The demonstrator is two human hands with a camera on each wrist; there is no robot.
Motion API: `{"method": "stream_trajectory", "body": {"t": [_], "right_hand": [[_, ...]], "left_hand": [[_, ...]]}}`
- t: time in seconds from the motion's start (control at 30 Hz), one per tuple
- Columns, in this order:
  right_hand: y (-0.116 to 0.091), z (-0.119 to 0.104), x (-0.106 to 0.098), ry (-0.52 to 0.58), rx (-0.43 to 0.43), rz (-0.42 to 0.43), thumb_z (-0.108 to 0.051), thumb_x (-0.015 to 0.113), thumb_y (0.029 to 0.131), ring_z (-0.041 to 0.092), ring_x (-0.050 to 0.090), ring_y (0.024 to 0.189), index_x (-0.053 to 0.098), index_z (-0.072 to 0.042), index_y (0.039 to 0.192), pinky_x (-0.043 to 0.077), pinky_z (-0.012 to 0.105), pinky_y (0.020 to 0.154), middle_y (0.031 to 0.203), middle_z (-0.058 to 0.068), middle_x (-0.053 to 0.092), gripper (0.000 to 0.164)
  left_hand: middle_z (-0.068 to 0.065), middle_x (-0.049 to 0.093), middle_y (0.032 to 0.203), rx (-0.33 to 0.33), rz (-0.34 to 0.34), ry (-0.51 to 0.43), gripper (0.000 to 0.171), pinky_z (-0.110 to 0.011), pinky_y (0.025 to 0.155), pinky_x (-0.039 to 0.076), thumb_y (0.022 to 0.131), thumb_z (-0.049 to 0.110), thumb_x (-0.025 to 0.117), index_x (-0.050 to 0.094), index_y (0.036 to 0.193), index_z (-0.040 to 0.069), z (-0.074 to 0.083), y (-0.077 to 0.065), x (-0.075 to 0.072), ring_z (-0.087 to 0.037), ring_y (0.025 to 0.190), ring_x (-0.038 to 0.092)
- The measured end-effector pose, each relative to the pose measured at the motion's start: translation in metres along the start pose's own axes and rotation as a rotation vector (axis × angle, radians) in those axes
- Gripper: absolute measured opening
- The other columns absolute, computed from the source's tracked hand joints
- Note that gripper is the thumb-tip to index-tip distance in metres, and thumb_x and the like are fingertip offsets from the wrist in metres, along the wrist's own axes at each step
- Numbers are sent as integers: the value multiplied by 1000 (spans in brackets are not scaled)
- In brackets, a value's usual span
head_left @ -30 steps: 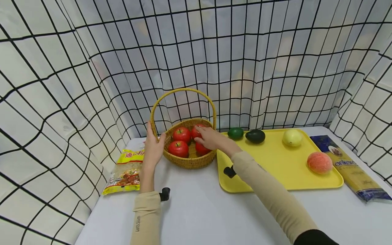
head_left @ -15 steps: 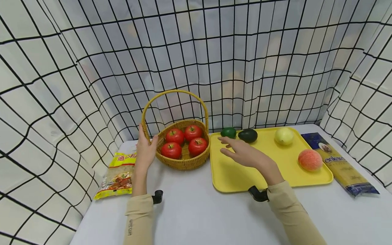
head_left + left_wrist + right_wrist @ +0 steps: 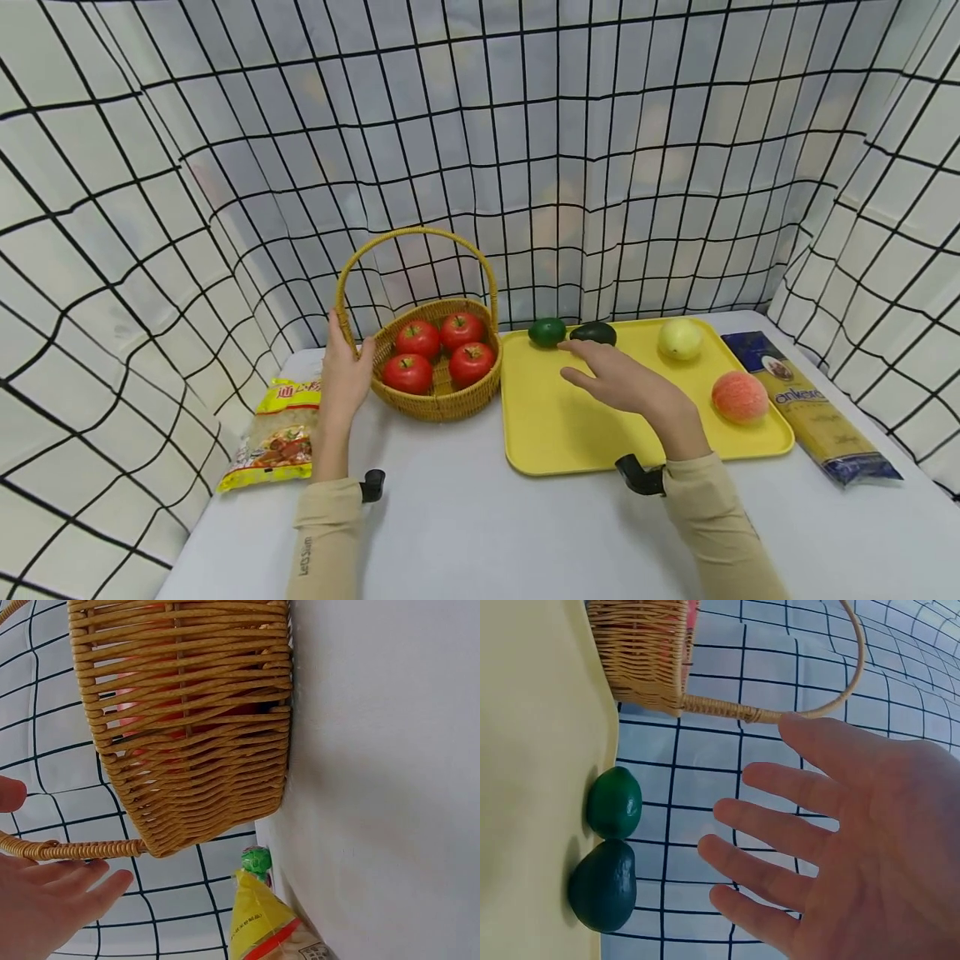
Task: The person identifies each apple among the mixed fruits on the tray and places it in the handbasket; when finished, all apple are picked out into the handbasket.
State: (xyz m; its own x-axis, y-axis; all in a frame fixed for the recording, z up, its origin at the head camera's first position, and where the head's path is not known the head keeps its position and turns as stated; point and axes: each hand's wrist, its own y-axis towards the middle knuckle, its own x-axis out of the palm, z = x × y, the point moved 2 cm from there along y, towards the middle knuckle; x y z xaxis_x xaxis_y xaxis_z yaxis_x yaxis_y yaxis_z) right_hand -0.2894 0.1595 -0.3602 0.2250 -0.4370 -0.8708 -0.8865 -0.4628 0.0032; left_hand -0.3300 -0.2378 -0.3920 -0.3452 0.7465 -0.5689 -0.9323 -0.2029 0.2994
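Observation:
In the head view, a wicker basket point(image 3: 435, 406) with a tall hooped handle point(image 3: 416, 232) holds several red apples point(image 3: 408, 373). My left hand point(image 3: 347, 375) is at the handle's left foot. The left wrist view shows its nearly straight fingers point(image 3: 75, 889) touching the handle from one side, the thumb standing apart on the other. Over the yellow tray point(image 3: 551, 425), my right hand point(image 3: 626, 383) hovers with spread fingers, holding nothing. Beyond its fingertips lie a green lime-like fruit point(image 3: 615, 802) and a dark avocado point(image 3: 604, 887), side by side on the tray.
A pale yellow fruit point(image 3: 680, 339) and a peach point(image 3: 740, 397) lie on the tray's right side. A spaghetti packet point(image 3: 813, 408) is right of the tray. Left of the basket lies a yellow-edged food bag point(image 3: 273, 433). Black netting point(image 3: 555, 167) surrounds the white table point(image 3: 480, 525).
My right hand has lifted out of the basket, away from the apples, and moved right over the tray. The left hand has stayed at the handle. The head view has shifted slightly right.

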Motion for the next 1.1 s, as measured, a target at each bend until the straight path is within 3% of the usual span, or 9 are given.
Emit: {"method": "stream_trajectory", "body": {"t": [0.3, 0.5, 0.6, 0.73, 0.8, 0.9, 0.97, 1.03, 1.1], "right_hand": [[-2, 10, -9, -55, 27, 52, -30, 50, 108, 48, 36, 149, 37, 0, 157, 30, 63, 122, 161, 25, 39, 59], [-9, 15, -7, -39, 48, 55, -30, 51, 108, 52, 33, 149, 33, -2, 159, 30, 66, 121, 163, 26, 35, 61], [-13, 17, -7, -31, 61, 56, -31, 52, 108, 54, 30, 149, 32, -3, 160, 27, 69, 120, 165, 27, 31, 62], [-14, 17, -11, -33, 61, 72, -31, 51, 108, 55, 26, 151, 30, -4, 160, 24, 70, 121, 166, 29, 25, 63], [-14, 17, -14, -33, 62, 82, -32, 51, 108, 55, 25, 151, 29, -5, 161, 24, 70, 121, 167, 29, 24, 64], [-14, 18, -18, -29, 64, 82, -33, 51, 108, 54, 23, 152, 27, -6, 162, 23, 70, 122, 168, 28, 22, 65], [-15, 19, -19, -23, 69, 76, -34, 51, 108, 54, 22, 153, 26, -7, 162, 22, 70, 122, 168, 28, 21, 66], [-15, 20, -20, -19, 67, 73, -35, 51, 108, 54, 23, 152, 26, -6, 162, 23, 70, 122, 168, 28, 22, 66], [-16, 21, -20, -13, 65, 76, -34, 51, 108, 54, 23, 152, 26, -6, 162, 23, 70, 122, 168, 28, 22, 66]], "left_hand": [[-15, 1, 174, -10, -21, -44, 80, -62, 128, 19, 108, 38, 41, -10, 166, 18, -1, 9, -3, -42, 159, 15], [-13, 0, 174, -47, -24, -77, 79, -61, 124, 29, 108, 36, 41, -11, 166, 20, -8, 3, -6, -49, 150, 34], [-12, -1, 175, -41, -20, -75, 79, -61, 125, 27, 109, 35, 41, -10, 166, 20, -8, 2, -5, -46, 154, 28], [-11, 1, 175, -13, 23, -76, 78, -60, 128, 19, 108, 34, 43, -7, 167, 20, -3, 4, -4, -36, 161, 11], [-10, 3, 175, -5, 53, -92, 77, -59, 128, 19, 108, 33, 43, -4, 167, 21, -1, 5, -4, -34, 162, 10], [-9, 6, 175, -7, 105, -123, 75, -59, 125, 28, 108, 29, 44, -1, 167, 22, 2, 5, -5, -35, 159, 18], [-8, 8, 175, -14, 146, -141, 73, -57, 117, 38, 107, 28, 44, 2, 167, 23, 3, 4, -6, -37, 148, 34], [-6, 10, 174, -12, 191, -152, 72, -55, 113, 41, 107, 28, 45, 5, 167, 24, 3, 2, -7, -37, 139, 42], [-5, 13, 174, 2, 239, -163, 71, -55, 116, 37, 107, 29, 46, 9, 167, 24, 3, 0, -9, -35, 142, 40]]}}
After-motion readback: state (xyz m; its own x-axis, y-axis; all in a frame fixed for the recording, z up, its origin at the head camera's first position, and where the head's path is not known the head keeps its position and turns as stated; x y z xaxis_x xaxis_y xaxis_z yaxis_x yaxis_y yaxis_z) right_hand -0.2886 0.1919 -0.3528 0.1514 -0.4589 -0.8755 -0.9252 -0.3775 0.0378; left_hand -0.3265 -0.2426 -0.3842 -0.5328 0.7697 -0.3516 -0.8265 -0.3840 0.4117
